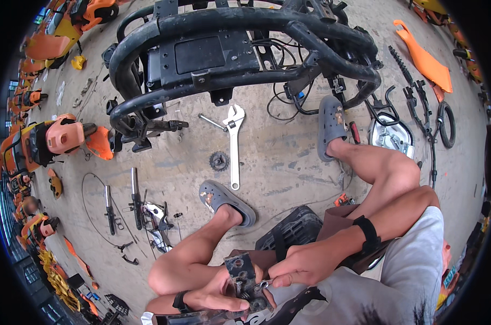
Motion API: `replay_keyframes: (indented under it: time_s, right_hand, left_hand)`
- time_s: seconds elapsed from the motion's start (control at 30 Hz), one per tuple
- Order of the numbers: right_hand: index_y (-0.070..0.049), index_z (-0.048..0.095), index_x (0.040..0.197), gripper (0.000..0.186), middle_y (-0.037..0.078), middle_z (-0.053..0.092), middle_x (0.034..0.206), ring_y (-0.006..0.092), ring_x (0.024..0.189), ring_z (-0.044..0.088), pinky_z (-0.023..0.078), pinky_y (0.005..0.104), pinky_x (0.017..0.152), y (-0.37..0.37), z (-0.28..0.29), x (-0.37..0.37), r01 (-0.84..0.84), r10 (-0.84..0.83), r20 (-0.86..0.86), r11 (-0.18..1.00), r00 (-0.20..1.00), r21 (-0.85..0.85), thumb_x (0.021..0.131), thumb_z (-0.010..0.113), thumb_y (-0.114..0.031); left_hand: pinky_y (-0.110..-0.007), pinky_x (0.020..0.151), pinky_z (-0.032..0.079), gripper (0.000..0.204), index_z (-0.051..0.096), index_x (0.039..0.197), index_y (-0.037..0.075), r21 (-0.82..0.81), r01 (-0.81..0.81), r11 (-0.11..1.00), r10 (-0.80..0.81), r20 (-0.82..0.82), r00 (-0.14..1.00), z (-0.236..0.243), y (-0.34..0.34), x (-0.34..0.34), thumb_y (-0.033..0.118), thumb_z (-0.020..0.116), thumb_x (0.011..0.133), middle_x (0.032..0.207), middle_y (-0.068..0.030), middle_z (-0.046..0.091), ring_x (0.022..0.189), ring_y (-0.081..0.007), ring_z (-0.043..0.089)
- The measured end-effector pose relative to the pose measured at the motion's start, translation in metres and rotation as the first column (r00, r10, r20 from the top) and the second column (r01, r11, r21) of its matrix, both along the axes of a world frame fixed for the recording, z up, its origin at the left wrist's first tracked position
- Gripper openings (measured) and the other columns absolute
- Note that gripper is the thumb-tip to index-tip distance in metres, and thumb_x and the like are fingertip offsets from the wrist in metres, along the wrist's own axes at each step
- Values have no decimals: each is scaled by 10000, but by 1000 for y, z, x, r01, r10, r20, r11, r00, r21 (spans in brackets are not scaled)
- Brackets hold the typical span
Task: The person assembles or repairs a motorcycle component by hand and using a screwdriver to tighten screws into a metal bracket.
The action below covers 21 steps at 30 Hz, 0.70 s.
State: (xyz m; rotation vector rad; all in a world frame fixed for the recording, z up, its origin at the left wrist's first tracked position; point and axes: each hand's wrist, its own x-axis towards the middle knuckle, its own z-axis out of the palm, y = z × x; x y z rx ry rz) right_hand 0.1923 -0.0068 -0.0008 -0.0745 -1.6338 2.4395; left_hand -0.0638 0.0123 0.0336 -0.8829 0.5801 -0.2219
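My left hand (215, 295) is closed around a worn black metal bracket (239, 267) with holes in its plate, held low over my lap. At its right side, my right hand (300, 265) pinches a small silver wrench (264, 284), its ring-shaped end against the bracket. My fingers hide most of this tool, and the exact contact is too small to make out. Beyond my feet, a large silver adjustable wrench (234, 146) lies on the floor. Next to it are a thin metal tool (212, 122) and a dark toothed sprocket (219, 161).
A black tubular vehicle frame (202, 54) stands ahead of me. Two shock absorbers (135, 197) and cables lie at left. A black plastic crate (291, 230) sits near my right knee. Orange body panels (427, 59), a coil spring (401, 66) and a metal basin (391, 135) lie at right.
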Motion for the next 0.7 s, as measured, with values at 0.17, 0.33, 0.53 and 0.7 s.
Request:
replay_keyframes:
  time_s: [0.17,0.33,0.53,0.7]
  right_hand:
    - [-10,489,875,296,134,393,608,288,527,402,365,362,522,0,1,0,42,-42,3,998,999,-40,1042,436,-249]
    - [-12,501,865,312,105,446,635,251,556,439,394,344,561,0,3,1,56,-54,27,995,998,-77,1040,442,-264]
    - [-3,506,837,302,66,493,687,175,628,434,397,328,604,-4,-1,1,2,11,112,993,994,-116,1031,451,-228]
    - [-1,508,846,294,70,482,662,178,599,423,391,330,585,0,3,-1,17,-10,61,993,998,-121,1030,455,-224]
  left_hand:
    - [-437,866,492,993,476,1177,-21,249,-26,968,56,-115,992,0,-7,-2,859,409,720,961,-70,608,960,-226,600]
    - [-420,860,488,934,473,1176,-16,519,7,855,116,-204,972,12,-11,1,801,443,723,969,-67,603,962,-216,595]
    - [-401,853,483,867,469,1175,-10,665,54,745,108,-199,974,14,-11,3,731,483,726,978,-64,597,964,-204,590]
    - [-384,847,479,813,465,1174,-6,781,146,608,4,-187,982,15,-6,0,673,517,729,986,-61,592,965,-195,585]
